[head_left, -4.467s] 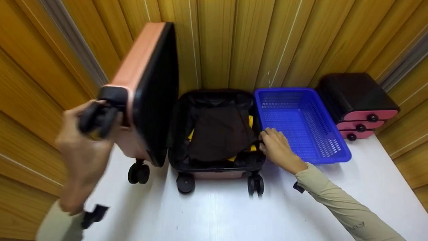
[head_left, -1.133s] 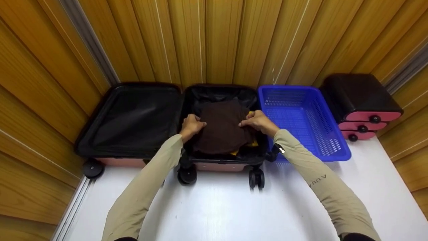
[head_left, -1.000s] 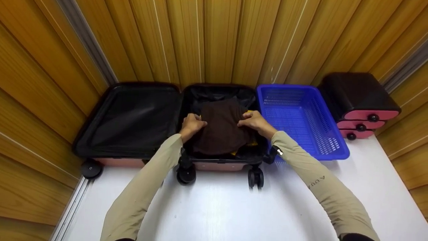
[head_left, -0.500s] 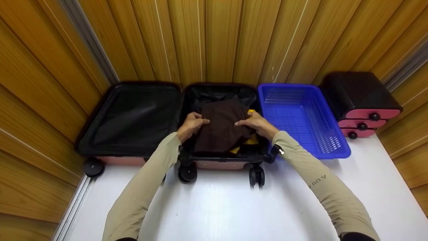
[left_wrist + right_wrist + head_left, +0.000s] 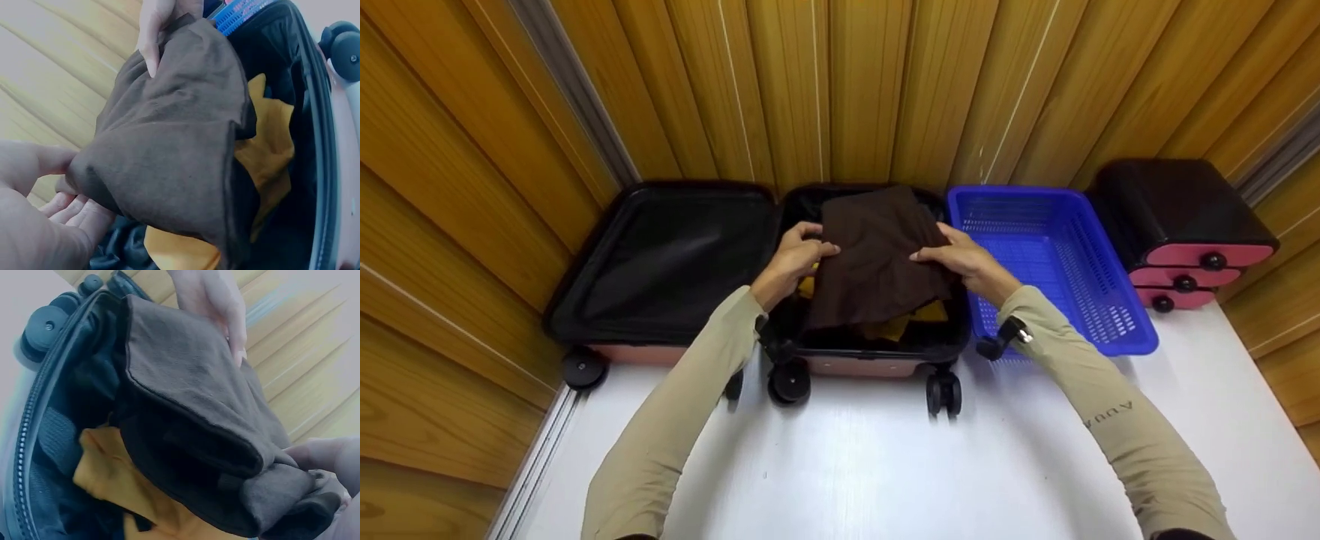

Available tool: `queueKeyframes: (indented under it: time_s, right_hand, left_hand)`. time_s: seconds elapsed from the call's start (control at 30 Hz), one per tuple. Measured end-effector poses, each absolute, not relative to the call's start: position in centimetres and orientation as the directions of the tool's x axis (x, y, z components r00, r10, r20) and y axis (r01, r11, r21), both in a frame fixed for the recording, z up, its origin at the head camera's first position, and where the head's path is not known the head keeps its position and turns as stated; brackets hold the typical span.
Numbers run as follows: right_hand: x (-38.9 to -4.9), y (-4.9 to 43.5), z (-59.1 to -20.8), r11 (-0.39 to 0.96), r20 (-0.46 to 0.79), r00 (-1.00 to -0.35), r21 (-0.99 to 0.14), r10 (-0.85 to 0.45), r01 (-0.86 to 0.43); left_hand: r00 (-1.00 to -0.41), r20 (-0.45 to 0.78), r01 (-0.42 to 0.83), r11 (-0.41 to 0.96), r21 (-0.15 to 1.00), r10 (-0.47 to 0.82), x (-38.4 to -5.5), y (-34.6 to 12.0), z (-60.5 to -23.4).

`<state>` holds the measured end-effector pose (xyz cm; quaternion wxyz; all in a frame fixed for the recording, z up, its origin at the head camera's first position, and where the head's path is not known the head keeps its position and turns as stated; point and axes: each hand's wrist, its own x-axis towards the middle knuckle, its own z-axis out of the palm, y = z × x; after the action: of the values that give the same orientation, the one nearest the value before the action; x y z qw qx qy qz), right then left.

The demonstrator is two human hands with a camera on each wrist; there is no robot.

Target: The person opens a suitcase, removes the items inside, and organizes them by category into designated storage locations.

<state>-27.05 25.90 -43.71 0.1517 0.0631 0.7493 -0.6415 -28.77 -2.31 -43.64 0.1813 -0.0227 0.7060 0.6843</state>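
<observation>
A folded dark brown garment (image 5: 877, 259) is held up over the right half of an open pink suitcase (image 5: 870, 366). My left hand (image 5: 793, 262) pinches its left side, thumb on top and fingers beneath. On the opposite side my right hand (image 5: 969, 262) grips the cloth the same way. In the left wrist view the brown cloth (image 5: 169, 135) hangs raised above the black lining, with yellow cloth (image 5: 267, 146) lying under it. The right wrist view shows the layered folded edges and the yellow cloth (image 5: 121, 467) below.
The suitcase's other half, with a black cover (image 5: 675, 255), lies flat at the left. A blue plastic basket (image 5: 1144, 341) stands against the suitcase's right side. Beyond it is a black box with pink drawers (image 5: 1192, 259). A wood-panelled wall (image 5: 862, 90) rises behind the white surface (image 5: 870, 465).
Earlier the left hand lowered the suitcase half, which now lies flat. Both hands then took the brown garment by its sides and have lifted it up and away, exposing more yellow cloth.
</observation>
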Motion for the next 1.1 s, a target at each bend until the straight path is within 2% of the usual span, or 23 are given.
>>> queueKeyframes:
  time_s: [0.33,0.53,0.67,0.77,0.9,1.1]
  right_hand:
    - [-25.9,30.9,-40.7,0.1,-0.293,-0.944,-0.955,-0.152,0.281]
    - [-25.0,34.7,-38.8,0.05,-0.313,-0.933,-0.95,-0.179,0.31]
    - [-24.3,36.7,-37.8,0.033,-0.283,-0.943,-0.959,-0.175,0.282]
    - [-23.6,38.5,-37.1,0.016,-0.257,-0.94,-0.965,-0.225,0.26]
    - [-22.4,41.3,-35.9,0.06,-0.263,-0.931,-0.965,-0.252,0.256]
    - [-21.4,45.0,-34.4,0.17,-0.28,-0.939,-0.954,-0.201,0.248]
  left_hand:
    - [-0.947,-0.143,-0.131,0.06,0.99,0.287,-28.2,1.6,-42.3]
    - [-0.934,-0.075,-0.078,0.004,0.997,0.35,-27.8,4.5,-41.7]
    - [-0.925,-0.041,-0.051,-0.017,0.999,0.377,-27.6,6.4,-41.2]
    - [-0.917,-0.033,-0.055,-0.044,0.998,0.396,-27.1,7.8,-40.9]
    - [-0.906,-0.033,-0.079,-0.091,0.993,0.421,-26.2,9.8,-40.8]
    - [-0.903,-0.031,-0.086,-0.109,0.99,0.429,-25.6,13.5,-40.1]
